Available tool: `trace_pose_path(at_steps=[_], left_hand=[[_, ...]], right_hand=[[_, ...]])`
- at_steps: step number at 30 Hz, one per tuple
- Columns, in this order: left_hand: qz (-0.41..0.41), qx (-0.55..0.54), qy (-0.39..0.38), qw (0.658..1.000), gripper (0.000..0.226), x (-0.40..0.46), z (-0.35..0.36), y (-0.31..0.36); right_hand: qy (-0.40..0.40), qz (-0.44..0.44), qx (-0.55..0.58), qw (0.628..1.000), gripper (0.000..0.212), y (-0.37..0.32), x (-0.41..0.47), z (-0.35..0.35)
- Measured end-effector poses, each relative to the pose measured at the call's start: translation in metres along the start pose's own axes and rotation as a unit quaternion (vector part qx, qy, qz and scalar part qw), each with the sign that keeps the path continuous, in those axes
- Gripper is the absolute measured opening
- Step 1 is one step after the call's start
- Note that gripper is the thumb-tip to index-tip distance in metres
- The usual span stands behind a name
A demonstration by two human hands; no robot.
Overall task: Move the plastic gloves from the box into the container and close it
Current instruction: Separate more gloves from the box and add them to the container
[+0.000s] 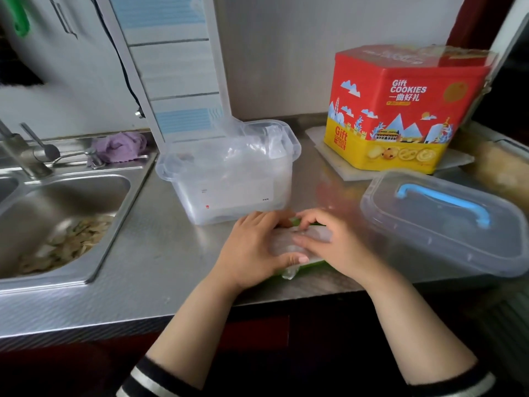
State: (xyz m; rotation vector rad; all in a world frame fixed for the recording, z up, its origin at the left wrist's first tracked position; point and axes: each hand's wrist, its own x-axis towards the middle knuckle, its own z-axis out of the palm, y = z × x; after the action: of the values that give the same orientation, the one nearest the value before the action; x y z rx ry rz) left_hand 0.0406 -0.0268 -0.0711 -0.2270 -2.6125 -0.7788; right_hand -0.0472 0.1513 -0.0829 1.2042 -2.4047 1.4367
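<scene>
A small green box [315,263] lies on the steel counter near its front edge, mostly hidden under my hands. A wad of clear plastic gloves [289,247] sticks out of it. My left hand [252,250] grips the wad from the left, thumb across its front. My right hand [335,245] holds the wad and box from the right, fingers curled over the top. Behind them stands the open clear container [229,179] with some plastic gloves inside. Its clear lid [440,224] with a blue handle lies to the right.
A steel sink [57,213] holding food scraps is at the left, with a tap and a purple cloth [120,146] behind it. A red and yellow cookie tin [400,110] stands at the back right on a white board. The counter's front edge runs just below my wrists.
</scene>
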Motion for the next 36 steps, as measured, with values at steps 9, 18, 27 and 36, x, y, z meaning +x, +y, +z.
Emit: trace_pose_path(at_steps=[9, 18, 27, 36], left_hand=[[-0.021, -0.051, 0.014, 0.998, 0.076, -0.002, 0.002, 0.003], [0.013, 0.067, 0.096, 0.993, 0.031, -0.006, 0.007, 0.007], [-0.156, -0.089, 0.135, 0.974, 0.016, 0.003, -0.004, 0.018], [-0.205, -0.454, 0.251, 0.830, 0.020, 0.024, -0.005, 0.045]], right_hand=[[0.091, -0.145, -0.171, 0.970, 0.022, 0.001, -0.002, 0.008], [0.155, -0.081, -0.032, 0.984, 0.044, -0.012, -0.010, 0.008], [0.063, -0.029, -0.173, 0.983, 0.068, -0.012, -0.005, 0.010], [0.090, -0.012, -0.133, 0.987, 0.040, -0.012, -0.002, 0.012]])
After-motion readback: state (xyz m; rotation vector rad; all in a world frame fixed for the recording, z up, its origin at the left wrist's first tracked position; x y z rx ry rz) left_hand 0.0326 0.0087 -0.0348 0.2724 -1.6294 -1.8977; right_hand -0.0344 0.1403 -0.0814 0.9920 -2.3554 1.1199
